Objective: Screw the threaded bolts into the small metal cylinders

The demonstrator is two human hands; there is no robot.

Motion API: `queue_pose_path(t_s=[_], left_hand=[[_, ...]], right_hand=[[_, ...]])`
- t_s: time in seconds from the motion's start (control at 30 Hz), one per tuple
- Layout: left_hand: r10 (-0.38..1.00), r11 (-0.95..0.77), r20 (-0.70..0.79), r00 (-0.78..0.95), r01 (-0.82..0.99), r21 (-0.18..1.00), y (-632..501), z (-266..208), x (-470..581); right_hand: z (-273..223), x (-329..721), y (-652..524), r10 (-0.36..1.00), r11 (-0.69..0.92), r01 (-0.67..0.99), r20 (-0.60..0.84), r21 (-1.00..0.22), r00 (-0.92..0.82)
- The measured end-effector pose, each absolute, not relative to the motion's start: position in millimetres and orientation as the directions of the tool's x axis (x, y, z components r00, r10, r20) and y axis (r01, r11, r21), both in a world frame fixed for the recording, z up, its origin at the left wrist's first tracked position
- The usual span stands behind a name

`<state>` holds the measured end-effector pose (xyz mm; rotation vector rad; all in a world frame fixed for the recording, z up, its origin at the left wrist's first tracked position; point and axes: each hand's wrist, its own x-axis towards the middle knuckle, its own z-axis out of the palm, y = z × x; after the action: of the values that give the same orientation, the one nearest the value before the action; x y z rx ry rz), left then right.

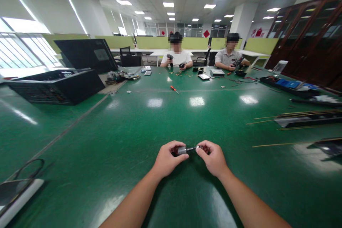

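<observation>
- Cylinder of silvery metal (182,150), lying crosswise between the two hands on the wearer's side of the orange-handled screwdriver (174,89), the landmark for all places given; a slim dark shaft (191,149) extends from its right end.
- Left hand (164,158), nearer the wearer than the screwdriver and slightly to its left: grip closed about the cylinder, thumb along the near side, fingers curled behind.
- Right hand (216,158), nearer than the screwdriver and to its right: grip pinched almost fully together, thumb and fingertips at the outer end of the shaft; the small bright part there is too covered to identify.
- Handling: the work appears to call for a steady left hand and fine control from the right fingertips. Good practice would keep shaft and cylinder in one line and avoid sideways force, which might bend so slim a part.
- Support: green tabletop (133,124) beneath both hands; whether either rests on it cannot be told.
- Surroundings: black computer case (77,87) left of the screwdriver; seated co-worker (184,58) beyond it, power drill (170,57) in hand.
</observation>
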<state>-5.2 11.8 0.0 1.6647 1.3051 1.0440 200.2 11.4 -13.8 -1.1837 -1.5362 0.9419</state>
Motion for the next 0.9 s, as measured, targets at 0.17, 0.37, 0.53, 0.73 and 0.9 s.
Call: queue_pose_path(t_s=[0.17,0.37,0.53,0.73,0.9], left_hand=[[0.979,-0.182,0.139,0.147,0.348,0.919,11.3,2.0,-4.4],[0.979,-0.181,0.137,0.150,0.344,0.921,12.0,-0.4,-5.4],[0.979,-0.179,0.132,0.156,0.341,0.923,12.3,-3.2,-6.5],[0.980,-0.169,0.122,0.155,0.342,0.924,12.6,-2.6,-5.6],[0.981,-0.160,0.110,0.161,0.345,0.925,12.4,-1.2,-5.7]], right_hand=[[-13.8,200.2,11.5,0.972,0.235,0.245,0.224,-0.941,-0.070],[-13.2,200.0,11.5,0.971,0.238,0.246,0.227,-0.940,-0.071],[-12.7,200.4,11.0,0.970,0.243,0.244,0.232,-0.939,-0.072],[-12.5,200.0,10.6,0.967,0.253,0.246,0.245,-0.936,-0.066],[-13.3,199.7,10.8,0.966,0.258,0.241,0.249,-0.935,-0.067]])
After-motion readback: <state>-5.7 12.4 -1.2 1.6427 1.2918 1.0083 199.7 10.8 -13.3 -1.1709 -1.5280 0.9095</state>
